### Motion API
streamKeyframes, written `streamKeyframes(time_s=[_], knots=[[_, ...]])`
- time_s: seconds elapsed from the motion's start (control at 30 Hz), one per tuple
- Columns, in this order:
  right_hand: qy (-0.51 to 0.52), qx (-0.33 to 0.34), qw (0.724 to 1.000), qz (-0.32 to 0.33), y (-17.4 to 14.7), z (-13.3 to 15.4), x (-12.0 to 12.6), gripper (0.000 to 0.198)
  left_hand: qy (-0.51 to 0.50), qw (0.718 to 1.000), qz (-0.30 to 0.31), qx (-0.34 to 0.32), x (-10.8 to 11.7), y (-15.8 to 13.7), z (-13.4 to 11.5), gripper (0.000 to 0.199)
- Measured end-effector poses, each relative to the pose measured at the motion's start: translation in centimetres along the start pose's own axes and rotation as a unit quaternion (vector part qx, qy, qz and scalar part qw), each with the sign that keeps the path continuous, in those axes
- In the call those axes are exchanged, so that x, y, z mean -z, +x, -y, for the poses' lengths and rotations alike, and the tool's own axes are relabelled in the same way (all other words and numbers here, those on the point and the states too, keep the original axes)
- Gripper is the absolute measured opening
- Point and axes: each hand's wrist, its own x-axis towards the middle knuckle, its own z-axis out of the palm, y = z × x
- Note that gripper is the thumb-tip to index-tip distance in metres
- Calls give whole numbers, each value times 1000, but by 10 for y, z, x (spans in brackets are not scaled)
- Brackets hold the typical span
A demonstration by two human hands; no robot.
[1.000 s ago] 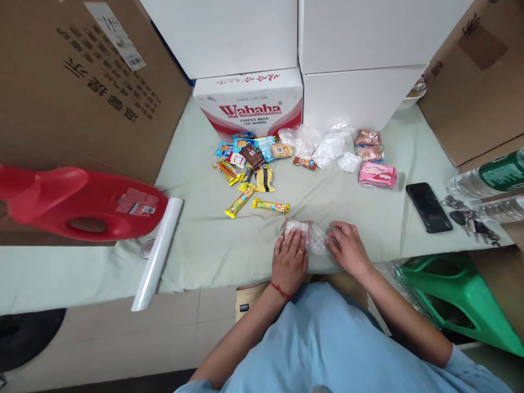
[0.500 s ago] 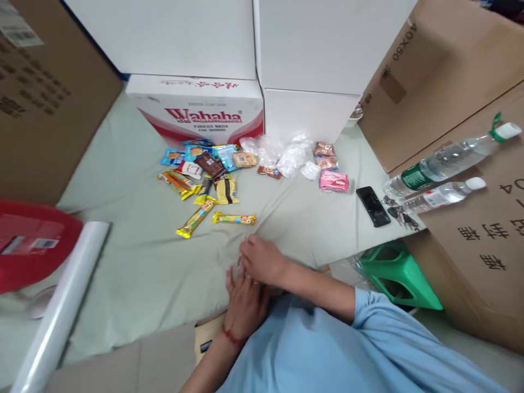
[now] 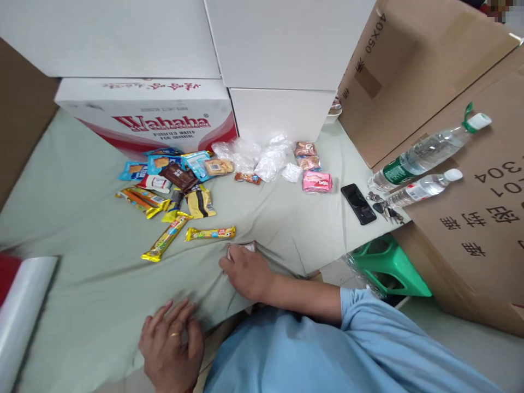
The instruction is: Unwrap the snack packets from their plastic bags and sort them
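Note:
My right hand (image 3: 249,273) is closed over a small flat packet (image 3: 248,246) near the front edge of the cloth-covered surface. Only the packet's pale, brownish far edge shows; its kind is hidden under the fingers. My left hand (image 3: 172,335) lies on the cloth farther left, fingers apart, with a ring on one finger and nothing held. Beyond my right hand lie two yellow snack bars, one slanted (image 3: 167,237) and one nearly level (image 3: 210,233). Farther back is a pile of wrapped snacks, including a brown packet (image 3: 178,177), blue packets (image 3: 196,165) and a yellow packet (image 3: 200,202).
Crumpled clear wrappers (image 3: 270,158) and a pink packet (image 3: 317,182) lie before white boxes (image 3: 282,112). Rightward are a phone (image 3: 358,203), keys (image 3: 385,208), two water bottles (image 3: 429,150) and cardboard boxes (image 3: 483,218). A green stool (image 3: 393,267) stands below. A white roll (image 3: 27,311) lies left.
My hands have come apart: the left moved left and spread on the cloth, while the right now presses over the small packet. The camera view has shifted.

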Motion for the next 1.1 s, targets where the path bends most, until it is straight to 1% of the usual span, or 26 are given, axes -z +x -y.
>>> streamKeyframes(time_s=[0.07,0.13,0.17,0.2,0.23,0.27,0.3,0.37,0.4,0.43,0.47,0.5,0.6,0.63,0.67,0.7,0.77,0.8,0.83,0.87,0.9,0.97,1.03,1.1], knots=[[40,-23,999,-17,-6,-7,9,20,12,1000,-5,13,-5,5,6,22],[113,-59,990,-62,-17,-25,20,21,17,1000,-3,23,-11,10,10,21],[160,-91,978,-95,-24,-40,26,20,16,1000,1,23,-15,12,11,20],[211,-127,960,-134,-33,-57,32,18,13,1000,6,22,-18,14,13,19],[261,-174,933,-177,-42,-78,38,16,11,1000,8,20,-22,15,13,18],[306,-223,900,-218,-51,-100,43,14,10,1000,9,18,-26,16,14,17],[339,-270,862,-263,-61,-123,48,12,11,1000,9,17,-29,16,14,17],[394,-349,775,-351,-77,-168,55,18,21,999,8,23,-35,15,14,18],[407,-377,741,-378,-83,-187,57,22,24,999,9,28,-38,15,14,18],[408,-405,719,-392,-87,-203,58,25,26,999,12,31,-39,14,14,19],[403,-426,706,-397,-90,-216,58,27,25,999,15,34,-40,13,14,19],[392,-443,703,-395,-91,-225,58,29,25,999,16,37,-40,12,14,19],[362,-469,714,-373,-87,-238,57,26,26,999,16,43,-40,12,14,20],[346,-477,724,-360,-86,-238,59,23,29,998,15,46,-39,12,13,20],[310,-490,744,-332,-85,-239,63,20,33,998,13,50,-39,13,13,20],[252,-503,776,-285,-85,-239,68,18,37,998,12,52,-39,13,12,20],[99,-510,842,-145,-89,-239,85,21,44,997,13,54,-39,12,11,19],[24,-502,862,-73,-92,-240,95,25,45,998,14,52,-40,11,10,19],[-35,-489,871,-23,-94,-242,106,30,46,998,12,51,-41,10,10,19],[-68,-476,877,-7,-95,-243,117,35,47,998,8,50,-41,9,10,20],[-90,-463,882,-16,-93,-244,127,39,48,998,0,50,-42,8,10,20],[-110,-423,897,-71,-78,-243,141,40,55,997,-19,47,-43,5,9,21],[-103,-363,920,-105,-51,-239,145,37,66,997,-34,37,-44,4,9,22],[-87,-327,936,-98,-15,-233,139,33,68,997,-44,21,-44,5,8,21]])
